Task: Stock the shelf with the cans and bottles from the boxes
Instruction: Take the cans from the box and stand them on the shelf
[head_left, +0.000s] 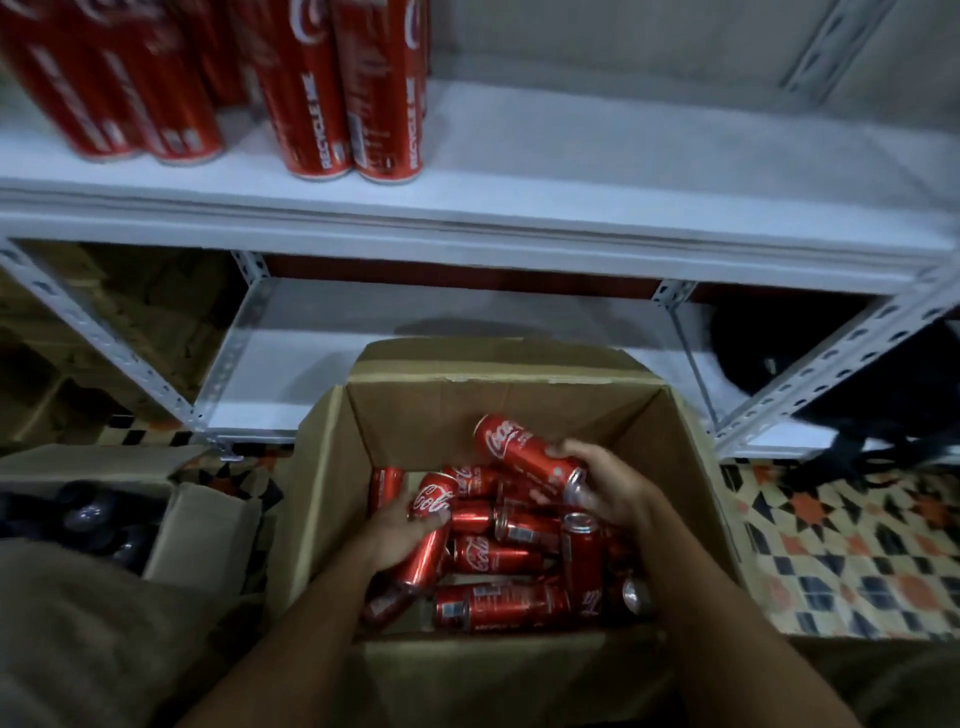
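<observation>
An open cardboard box (415, 410) stands on the floor below the shelf, with several red slim cola cans (498, 605) lying loose inside. My left hand (397, 538) grips one red can (431, 519) tilted up from the pile. My right hand (608, 486) grips another red can (519, 449) by its lower end, lifted above the others. On the white shelf board (571, 171) several red cans (332, 93) stand upright at the left; the right part of the board is bare.
A second cardboard box (208, 519) at the left holds dark bottles (88, 514). A lower white shelf (441, 322) lies behind the box. Slotted metal uprights (831, 358) frame the rack. A dark bag (883, 405) sits at right on the patterned tile floor (857, 545).
</observation>
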